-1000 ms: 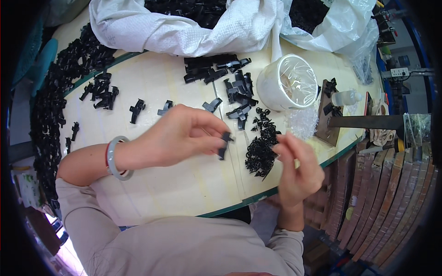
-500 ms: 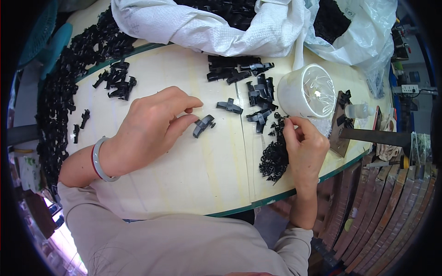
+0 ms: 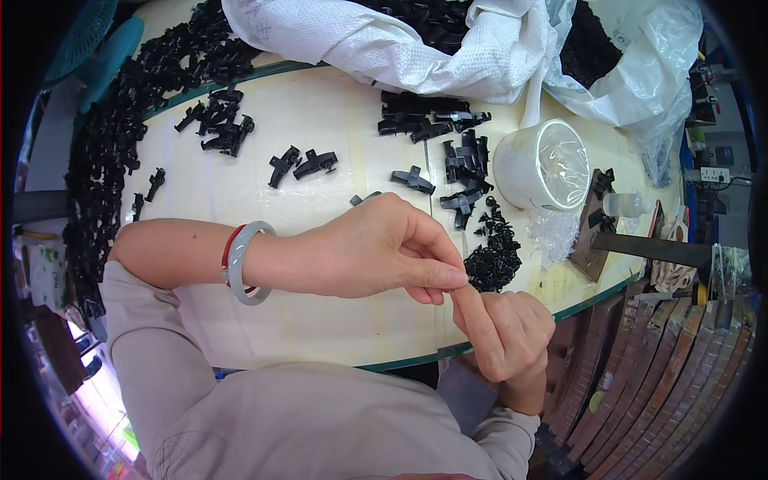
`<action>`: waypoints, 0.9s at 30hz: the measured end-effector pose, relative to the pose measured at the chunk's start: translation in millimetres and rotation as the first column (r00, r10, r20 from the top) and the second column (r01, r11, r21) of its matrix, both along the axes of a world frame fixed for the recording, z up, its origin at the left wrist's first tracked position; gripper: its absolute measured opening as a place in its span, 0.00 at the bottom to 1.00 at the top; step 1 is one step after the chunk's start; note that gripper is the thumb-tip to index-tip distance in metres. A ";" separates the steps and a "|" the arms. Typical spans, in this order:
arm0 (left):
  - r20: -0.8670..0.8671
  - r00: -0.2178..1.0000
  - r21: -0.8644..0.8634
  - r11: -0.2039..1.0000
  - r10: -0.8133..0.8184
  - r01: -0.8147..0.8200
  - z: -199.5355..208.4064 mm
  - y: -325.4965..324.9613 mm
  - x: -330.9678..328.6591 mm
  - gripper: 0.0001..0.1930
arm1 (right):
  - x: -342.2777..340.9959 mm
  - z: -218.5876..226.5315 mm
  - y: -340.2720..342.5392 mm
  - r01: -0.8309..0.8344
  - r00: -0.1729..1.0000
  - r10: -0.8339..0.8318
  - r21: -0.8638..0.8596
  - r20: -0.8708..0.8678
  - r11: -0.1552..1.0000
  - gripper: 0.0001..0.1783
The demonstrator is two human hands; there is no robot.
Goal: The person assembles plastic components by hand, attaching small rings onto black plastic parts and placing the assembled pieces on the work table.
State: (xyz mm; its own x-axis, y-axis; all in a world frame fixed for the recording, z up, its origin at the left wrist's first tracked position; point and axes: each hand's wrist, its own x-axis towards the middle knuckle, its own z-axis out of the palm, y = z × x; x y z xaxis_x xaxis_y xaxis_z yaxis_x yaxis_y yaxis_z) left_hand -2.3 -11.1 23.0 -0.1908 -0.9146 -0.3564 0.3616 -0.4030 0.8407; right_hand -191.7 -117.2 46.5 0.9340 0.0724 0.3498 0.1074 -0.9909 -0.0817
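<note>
Over the front part of the table, my left hand point(image 3: 392, 248) reaches across to my right hand point(image 3: 508, 332), and their fingertips meet. Both are closed in a pinch; whatever is between them is too small or hidden to name. Beside the fingertips lies a heap of small black ring-like plastic pieces point(image 3: 494, 260). A black plastic clip point(image 3: 362, 197) shows only partly behind my left hand. Farther back, a cross-shaped black clip point(image 3: 413, 181) rests alone, and a pair of black clips point(image 3: 315, 163) lies to its left.
A white tub point(image 3: 520, 170) with clear plastic film stands right of stacked black clips point(image 3: 466, 156). Behind are a white woven sack point(image 3: 384, 44) and a clear bag point(image 3: 632, 88). A metal bracket point(image 3: 596, 232) and small bottle point(image 3: 628, 205) sit right. Black parts point(image 3: 100, 184) pile along the left.
My left hand has moved right, away from the single clip, to meet my right hand. The right hand has come back from the small-piece heap toward me. The view has shifted slightly.
</note>
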 end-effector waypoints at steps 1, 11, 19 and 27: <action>-0.027 0.999 0.020 0.999 0.029 -0.029 2.7 -0.6 0.4 0.12 | -0.6 -3.8 0.0 0.000 1.000 0.000 -0.001 0.002 1.000 0.12; -0.273 0.935 0.077 0.974 0.227 -0.213 -11.7 3.1 -10.3 0.12 | 14.0 -36.1 24.4 0.204 0.840 -0.440 0.565 0.319 0.800 0.17; -0.266 0.931 0.111 0.967 0.250 -0.228 -11.3 4.7 -12.0 0.13 | 15.1 -41.4 30.0 0.230 0.840 -0.417 0.469 0.347 0.853 0.16; -0.305 0.924 0.081 0.973 0.232 -0.217 -11.7 5.5 -11.5 0.12 | 13.4 -37.5 29.6 0.218 0.856 -0.400 0.474 0.327 0.853 0.16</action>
